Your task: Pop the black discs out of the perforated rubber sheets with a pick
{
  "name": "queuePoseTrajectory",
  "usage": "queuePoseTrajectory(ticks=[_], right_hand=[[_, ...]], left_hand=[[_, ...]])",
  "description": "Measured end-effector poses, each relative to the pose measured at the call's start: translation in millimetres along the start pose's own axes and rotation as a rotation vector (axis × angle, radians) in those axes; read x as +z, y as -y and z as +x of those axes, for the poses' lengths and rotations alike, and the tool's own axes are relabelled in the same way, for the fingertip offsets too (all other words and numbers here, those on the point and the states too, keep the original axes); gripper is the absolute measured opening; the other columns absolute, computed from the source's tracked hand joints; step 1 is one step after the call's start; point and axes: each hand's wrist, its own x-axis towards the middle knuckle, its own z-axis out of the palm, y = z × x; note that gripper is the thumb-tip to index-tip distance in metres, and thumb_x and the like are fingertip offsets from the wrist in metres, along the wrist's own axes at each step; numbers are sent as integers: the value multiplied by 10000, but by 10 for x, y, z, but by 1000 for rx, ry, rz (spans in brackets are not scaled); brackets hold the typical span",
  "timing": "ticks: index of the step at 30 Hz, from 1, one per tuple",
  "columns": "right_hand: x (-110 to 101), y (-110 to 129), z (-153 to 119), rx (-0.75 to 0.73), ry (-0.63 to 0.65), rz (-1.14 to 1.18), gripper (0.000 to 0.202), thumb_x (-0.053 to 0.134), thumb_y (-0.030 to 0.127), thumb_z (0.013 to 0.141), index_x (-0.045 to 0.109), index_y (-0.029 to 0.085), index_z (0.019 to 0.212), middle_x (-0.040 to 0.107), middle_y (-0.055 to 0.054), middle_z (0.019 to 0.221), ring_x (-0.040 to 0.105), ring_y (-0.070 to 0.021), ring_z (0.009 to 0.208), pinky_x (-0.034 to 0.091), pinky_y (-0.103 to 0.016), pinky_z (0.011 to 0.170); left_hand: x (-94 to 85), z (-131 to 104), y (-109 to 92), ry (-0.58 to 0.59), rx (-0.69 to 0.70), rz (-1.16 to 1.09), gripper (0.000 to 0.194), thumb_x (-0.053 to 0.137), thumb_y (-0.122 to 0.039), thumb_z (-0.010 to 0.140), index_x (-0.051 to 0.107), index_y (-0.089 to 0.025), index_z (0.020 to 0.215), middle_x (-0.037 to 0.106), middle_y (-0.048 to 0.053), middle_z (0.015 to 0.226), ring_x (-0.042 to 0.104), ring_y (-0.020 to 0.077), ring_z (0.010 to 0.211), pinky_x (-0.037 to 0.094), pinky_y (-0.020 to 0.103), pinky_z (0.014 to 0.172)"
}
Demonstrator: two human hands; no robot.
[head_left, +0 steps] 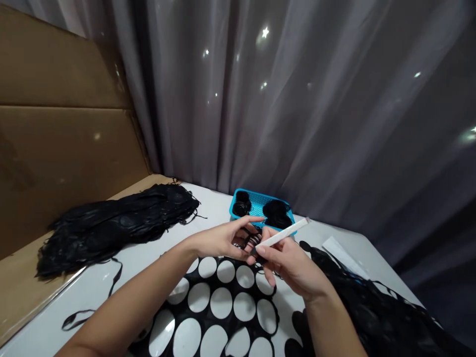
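Note:
My left hand (pixel 221 240) is curled beside my right hand over the middle of the table, thin black strips (pixel 253 240) looped across its fingers. A flat white stick (pixel 284 233), darker at its ends, is pinched between the thumb and fingers of my right hand (pixel 286 258). Its lower end points at the black strips; whether it touches them I cannot tell. Below both hands a black sheet with rows of large round holes (pixel 232 312) lies flat, the white table showing through. What kind of tool the stick is does not show.
Behind my hands stands a blue basket (pixel 260 198) holding black bundles. A long black bundle (pixel 122 220) lies at left before a cardboard panel (pixel 59 144). More black material (pixel 364 302) and a white piece (pixel 344 255) lie at right. A grey curtain (pixel 297 114) hangs behind.

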Motion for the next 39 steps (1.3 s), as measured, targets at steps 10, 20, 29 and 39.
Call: queuePoseTrajectory(ticks=[10, 20, 29, 39], right_hand=[[-78, 61, -88, 71, 113, -154, 335, 752, 395, 856, 500, 189, 778, 703, -58, 1002, 637, -87, 547, 500, -222, 533], [20, 196, -218, -35, 99, -356, 240, 696, 337, 902, 562, 204, 755, 710, -70, 993, 646, -222, 988, 515, -296, 747], [59, 205, -231, -122, -103, -555, 255, 682, 344, 913, 580, 210, 722, 630, 5, 732, 602, -161, 764, 460, -255, 676], [-108, 80, 39, -96, -359, 157, 341, 845, 292, 755, 514, 211, 733, 683, -10, 863, 651, -133, 759, 489, -163, 488]], left_hand=[[155, 73, 12, -390, -12, -198, 214, 614, -100, 789, 679, -144, 988, 709, 36, 819, 668, 148, 719, 516, 237, 637], [235, -56, -152, -447, 82, -310, 185, 639, -270, 971, 622, -175, 1130, 732, 51, 944, 663, 98, 620, 540, 224, 643], [211, -60, -239, -385, 55, -323, 238, 708, -204, 904, 624, -168, 1123, 720, 58, 940, 722, 187, 855, 580, 273, 722], [66, -39, -211, -412, -121, -806, 350, 664, -89, 897, 595, -138, 1237, 737, 82, 958, 717, 173, 971, 528, 319, 950]])
